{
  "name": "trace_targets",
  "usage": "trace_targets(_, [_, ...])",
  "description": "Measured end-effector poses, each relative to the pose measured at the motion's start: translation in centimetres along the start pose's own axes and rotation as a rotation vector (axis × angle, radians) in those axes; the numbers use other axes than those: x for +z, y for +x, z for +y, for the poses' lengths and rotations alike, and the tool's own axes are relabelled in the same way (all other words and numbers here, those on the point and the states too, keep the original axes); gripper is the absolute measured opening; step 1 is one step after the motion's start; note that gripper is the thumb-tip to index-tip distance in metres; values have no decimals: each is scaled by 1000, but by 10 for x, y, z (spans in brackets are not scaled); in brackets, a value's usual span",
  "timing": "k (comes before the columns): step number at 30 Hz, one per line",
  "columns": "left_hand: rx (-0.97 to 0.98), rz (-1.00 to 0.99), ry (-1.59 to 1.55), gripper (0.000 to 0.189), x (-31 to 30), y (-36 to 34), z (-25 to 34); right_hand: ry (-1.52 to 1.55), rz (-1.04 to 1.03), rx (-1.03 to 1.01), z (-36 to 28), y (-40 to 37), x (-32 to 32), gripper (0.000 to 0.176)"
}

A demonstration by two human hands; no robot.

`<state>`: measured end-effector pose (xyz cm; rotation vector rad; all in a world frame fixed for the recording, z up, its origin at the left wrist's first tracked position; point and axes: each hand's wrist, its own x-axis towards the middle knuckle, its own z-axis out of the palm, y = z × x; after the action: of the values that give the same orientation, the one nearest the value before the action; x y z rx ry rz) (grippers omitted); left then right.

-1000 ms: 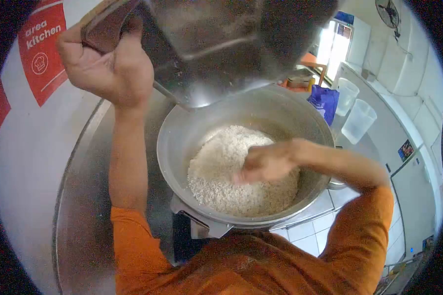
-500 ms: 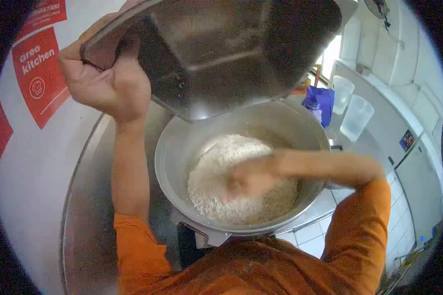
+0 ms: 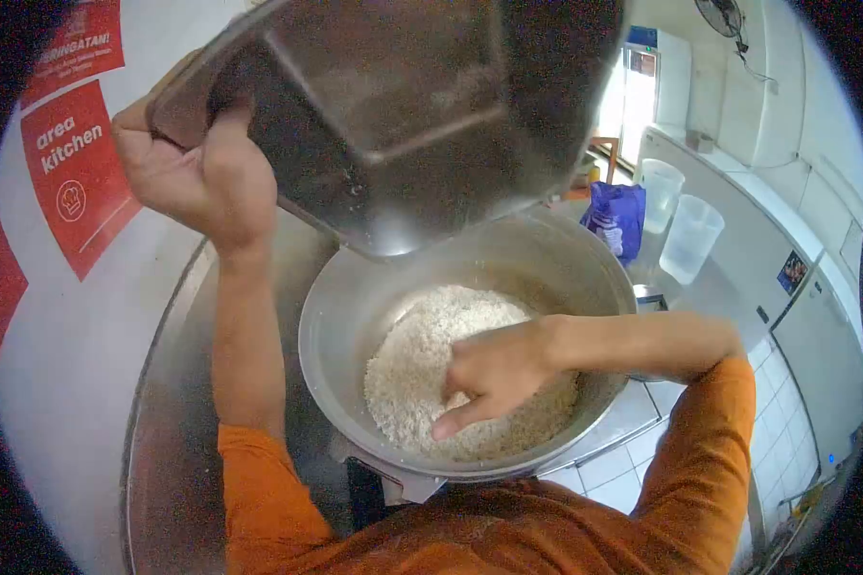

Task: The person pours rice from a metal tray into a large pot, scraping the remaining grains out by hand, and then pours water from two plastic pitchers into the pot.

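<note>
Grain (image 3: pixel 417 355) lies heaped in a wide metal pot (image 3: pixel 340 307); over it my feed shows the right hand (image 3: pixel 499 369), loosely curled, though I cannot tell whether it grips any. Farther up, the left hand (image 3: pixel 197 187) grips a metal pan (image 3: pixel 431 96) tilted above the pot's far side; beyond stand a purple bag (image 3: pixel 616 220) and two translucent jugs (image 3: pixel 692 240).

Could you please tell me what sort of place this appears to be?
Most likely a kitchen, perhaps a commercial one: a red wall sign reads "area kitchen", a big metal pot holds white grains, and translucent containers stand beyond it.
</note>
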<state>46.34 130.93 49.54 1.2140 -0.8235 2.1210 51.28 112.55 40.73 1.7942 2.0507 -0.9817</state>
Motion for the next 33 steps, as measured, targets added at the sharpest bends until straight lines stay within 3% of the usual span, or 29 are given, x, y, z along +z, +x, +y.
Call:
trace_targets(2, [-7,10,71,36,2,-2,0,-163,879,-72,17,10,11,60])
trace_targets(4, [-3,6,64,36,5,-5,1,-62,1611,-219,41,22,-27,58])
trace_targets(7, [10,3,40,36,10,-7,6,196,1632,-111,50,38,-71,63])
trace_targets(9, [21,-12,17,34,18,-11,17,179,1843,-49,72,77,-88,63])
trace_targets(10, [49,15,-99,35,24,-13,19,394,1751,-162,66,82,-87,69])
trace_targets(13, [77,35,51,35,15,-10,15,493,1631,-232,63,74,-83,74])
trace_targets(15, [67,65,36,35,12,-5,10,477,1353,-218,68,76,-65,80])
trace_targets(16, [53,90,17,35,10,-2,6,251,1367,-102,69,89,-26,78])
trace_targets(17, [63,104,23,35,9,1,-1,251,1048,-28,40,56,2,73])
trace_targets(19, [206,24,-101,35,4,-1,-11,287,38,232,36,37,25,68])
trace_targets(20, [197,33,-92,35,3,-2,-9,290,24,236,24,27,17,68])
trace_targets(22, [118,61,-18,34,6,-2,-1,-180,528,285,11,6,-8,63])
trace_targets(24, [100,19,6,34,5,-4,3,-295,1291,134,47,15,-29,60])
trace_targets(27, [130,-9,-123,35,9,-6,5,-163,1405,-26,78,28,-69,60])
trace_targets(29, [108,-36,5,36,10,-8,16,-398,1770,-90,94,49,-79,63])
trace_targets(30, [114,-33,7,36,12,-8,17,-422,1678,118,103,58,-77,66])
trace_targets(31, [91,-22,-30,36,12,-8,18,-426,1673,113,97,59,-75,66])
trace_targets(33, [65,-4,-60,36,8,-6,16,-122,1599,-23,90,58,-68,72])
